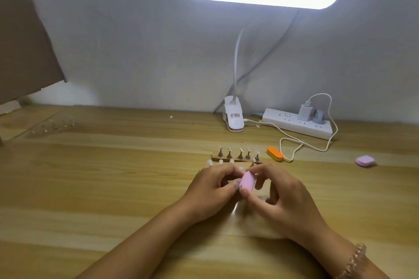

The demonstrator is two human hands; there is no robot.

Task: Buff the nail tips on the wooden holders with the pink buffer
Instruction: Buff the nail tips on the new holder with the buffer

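Right hand [280,197] pinches pink buffer [247,180], long axis running away from me. Left hand [210,188] is curled against its left edge; I cannot tell what it holds. Wooden holder [235,159] with nail tips [241,150] stands just beyond both hands.

On the table [113,176], the nail holder [235,159] stands left of the sanding block [274,153], power strip [294,124] behind.
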